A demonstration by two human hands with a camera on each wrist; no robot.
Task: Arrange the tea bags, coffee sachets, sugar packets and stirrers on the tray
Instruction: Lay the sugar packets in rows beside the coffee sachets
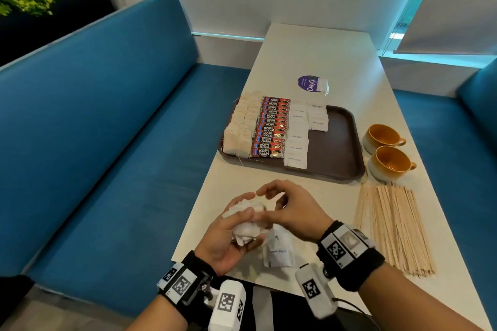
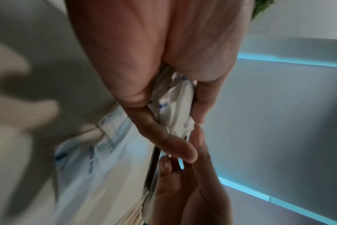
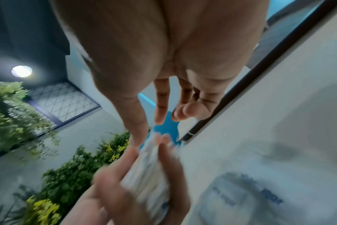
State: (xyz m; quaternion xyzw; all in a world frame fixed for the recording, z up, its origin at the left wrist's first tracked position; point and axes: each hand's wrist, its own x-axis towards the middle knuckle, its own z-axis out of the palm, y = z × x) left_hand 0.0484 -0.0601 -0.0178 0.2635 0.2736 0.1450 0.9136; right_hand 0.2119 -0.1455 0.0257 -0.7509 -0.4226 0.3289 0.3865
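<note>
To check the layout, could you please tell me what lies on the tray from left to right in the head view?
tea bags → coffee sachets → sugar packets → bare part of the tray.

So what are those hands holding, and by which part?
The left hand grips a bunch of sugar packets around its middle. The right hand reaches to the bunch's top; whether it pinches a packet cannot be told.

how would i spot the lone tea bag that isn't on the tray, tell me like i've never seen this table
Start at the brown tray in the middle of the white table. Just beyond its far edge is a round purple sticker, and the lone tea bag lies over that sticker's right side. Unlike the tea bags lined up along the tray's left side, it sits alone on the table.
</note>
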